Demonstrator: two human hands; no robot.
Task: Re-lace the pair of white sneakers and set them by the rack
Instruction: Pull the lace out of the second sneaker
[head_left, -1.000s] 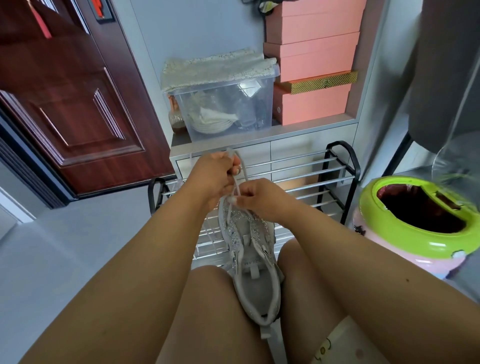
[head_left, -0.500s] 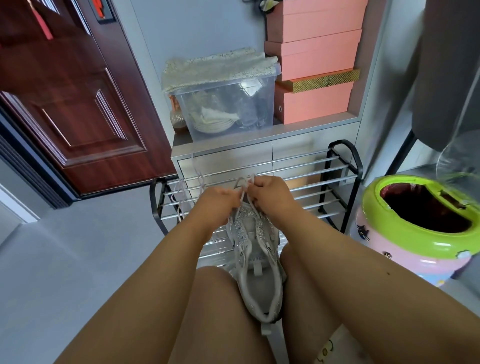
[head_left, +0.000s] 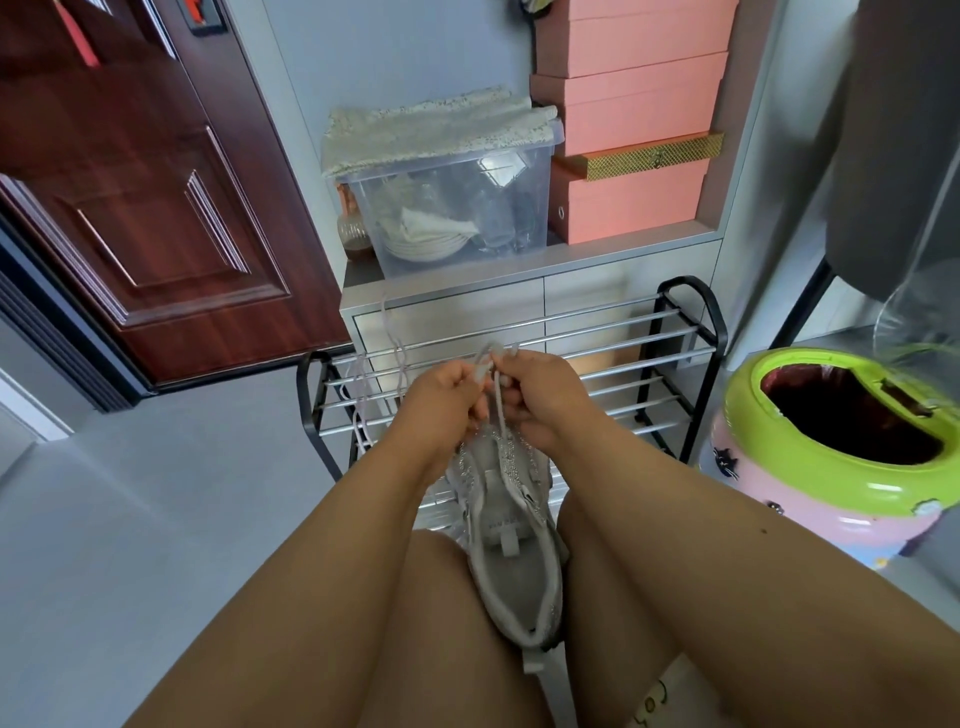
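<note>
head view looks down at one white sneaker (head_left: 511, 540) wedged between the person's bare knees, its heel toward the camera and its toe pointing away toward the rack. its tongue and open collar face up, and a pull tab sticks out at the near end. a white lace (head_left: 500, 410) rises from the eyelets at the far end of the shoe into both hands.

the left hand (head_left: 441, 402) has its fingers curled, pinching the lace near its tip just above the shoe's toe. the right hand (head_left: 540, 397) sits touching it, fingers curled round the same lace, with a short loop of lace poking out above the knuckles. a loose wavy length of lace (head_left: 387, 358) hangs to the left of the hands, in front of the rack's rails.

just beyond the hands stands a metal shoe rack (head_left: 675, 332) with a black frame and silver bars. behind it is a pale drawer unit (head_left: 467, 312); on its top stands a clear plastic bin (head_left: 457, 208) covered by a folded cloth, with a stack of pink boxes (head_left: 628, 130) to its right. at the right edge, near the rack, stands a pink and green round bin (head_left: 831, 457) with a dark opening. a dark red panelled door (head_left: 145, 208) fills the far left, above the grey floor (head_left: 130, 519).
</note>
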